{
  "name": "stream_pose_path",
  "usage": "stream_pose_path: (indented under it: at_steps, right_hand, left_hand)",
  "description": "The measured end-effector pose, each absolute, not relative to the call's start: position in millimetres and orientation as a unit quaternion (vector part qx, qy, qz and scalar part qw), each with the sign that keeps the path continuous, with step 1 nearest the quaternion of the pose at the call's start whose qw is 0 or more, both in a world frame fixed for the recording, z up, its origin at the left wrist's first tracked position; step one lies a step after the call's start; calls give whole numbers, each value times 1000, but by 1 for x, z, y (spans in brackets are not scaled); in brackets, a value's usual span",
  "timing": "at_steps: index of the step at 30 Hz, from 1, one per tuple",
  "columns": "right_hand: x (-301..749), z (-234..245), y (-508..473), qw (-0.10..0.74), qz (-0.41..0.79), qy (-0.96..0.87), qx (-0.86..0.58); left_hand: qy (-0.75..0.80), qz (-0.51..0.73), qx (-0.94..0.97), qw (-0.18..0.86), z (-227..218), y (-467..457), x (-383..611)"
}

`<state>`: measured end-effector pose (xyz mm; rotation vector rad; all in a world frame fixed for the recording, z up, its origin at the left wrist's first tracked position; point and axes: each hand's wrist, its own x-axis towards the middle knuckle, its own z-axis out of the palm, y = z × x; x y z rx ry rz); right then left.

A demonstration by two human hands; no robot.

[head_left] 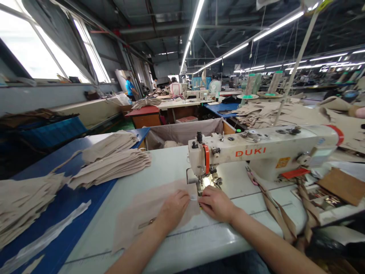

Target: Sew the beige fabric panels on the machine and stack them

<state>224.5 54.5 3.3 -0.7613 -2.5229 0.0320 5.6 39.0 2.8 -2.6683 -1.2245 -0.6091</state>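
Observation:
A flat piece of beige fabric (134,209) lies on the pale sewing table, its right edge by the presser foot of the sewing machine (228,152). A small slot with a metal piece (151,221) shows on the fabric, partly behind my left wrist. My left hand (175,207) rests on the fabric with bent fingers together, gripping near its right edge. Just in front of the lit needle area, my right hand (215,203) has its fingers closed on the fabric's edge. A whitish bit (194,197) shows between the hands. My thumbs are partly hidden.
Stacks of cut beige fabric (111,165) lie on the blue table (82,205) to the left, beside a pale strip (48,239). Scissors (251,176), fabric straps (278,217) and a parts tray (322,198) are at right. A cloth-lined bin (185,131) stands behind; people work farther off.

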Motion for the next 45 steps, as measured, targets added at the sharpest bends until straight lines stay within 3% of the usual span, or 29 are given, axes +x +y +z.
stream_pose_path:
  at_steps: [10, 35, 45]
  right_hand:
    - [225, 1, 56, 249, 12, -927, -279]
    - [225, 0, 59, 243, 12, -929, -280]
    - [225, 1, 58, 244, 17, -928, -281]
  left_hand:
    - [-401, -104, -909, 40, 6, 42, 10]
    - [-378, -221, -893, 103, -13, 50, 16]
    - [-370, -210, -893, 147, -6, 49, 20]
